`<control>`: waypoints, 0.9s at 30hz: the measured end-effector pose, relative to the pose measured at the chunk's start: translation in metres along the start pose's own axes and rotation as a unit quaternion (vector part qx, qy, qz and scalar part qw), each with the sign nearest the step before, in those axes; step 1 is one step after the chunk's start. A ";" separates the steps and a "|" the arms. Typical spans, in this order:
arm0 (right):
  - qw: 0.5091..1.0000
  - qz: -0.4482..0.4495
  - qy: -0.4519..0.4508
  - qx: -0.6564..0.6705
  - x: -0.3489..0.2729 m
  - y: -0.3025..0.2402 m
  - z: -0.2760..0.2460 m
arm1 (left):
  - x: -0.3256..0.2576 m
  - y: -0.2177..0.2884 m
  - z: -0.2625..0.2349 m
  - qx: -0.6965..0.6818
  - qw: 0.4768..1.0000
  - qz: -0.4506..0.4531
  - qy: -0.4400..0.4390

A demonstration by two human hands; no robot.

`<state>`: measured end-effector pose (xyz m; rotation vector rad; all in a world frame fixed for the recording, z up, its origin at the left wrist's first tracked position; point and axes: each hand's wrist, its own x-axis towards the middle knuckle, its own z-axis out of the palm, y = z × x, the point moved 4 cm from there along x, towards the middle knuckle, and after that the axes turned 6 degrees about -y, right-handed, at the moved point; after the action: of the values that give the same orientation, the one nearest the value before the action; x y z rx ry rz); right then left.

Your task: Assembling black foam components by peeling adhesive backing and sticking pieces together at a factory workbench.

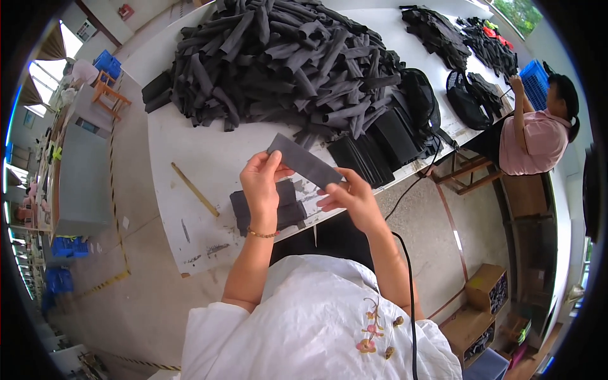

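Observation:
Between my hands, above the front part of the white table, stretches a flat dark grey fabric strip. My left hand pinches its upper left end, thumb on top. At the lower right end, my right hand grips it between thumb and fingers. Under my left wrist lies a small stack of dark fabric pieces, partly hidden by the arm. Beyond my hands rises a big heap of dark grey rolled fabric pieces.
A yellowish wooden stick lies left of my hands. Right of the heap are stacked black panels and black mesh bags. A black cable runs past my right arm. Another person sits at the table's right side. Cardboard boxes stand lower right.

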<state>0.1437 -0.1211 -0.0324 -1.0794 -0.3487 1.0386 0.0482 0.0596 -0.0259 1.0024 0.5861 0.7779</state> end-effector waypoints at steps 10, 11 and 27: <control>0.995 -0.034 -0.035 -0.081 0.001 0.005 0.002 | -0.007 -0.015 -0.013 -0.060 0.998 -0.021 0.010; 0.997 -0.034 -0.001 -0.072 0.002 0.002 -0.001 | -0.006 -0.015 -0.013 -0.056 0.998 -0.006 -0.003; 0.922 -0.157 0.022 -0.352 0.030 0.007 0.058 | -0.022 0.054 -0.098 0.157 0.987 0.002 0.046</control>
<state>0.1163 -0.0634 -0.0179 -1.6187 -0.8722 0.5974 -0.0543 0.1094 -0.0170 1.2609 0.8042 0.7516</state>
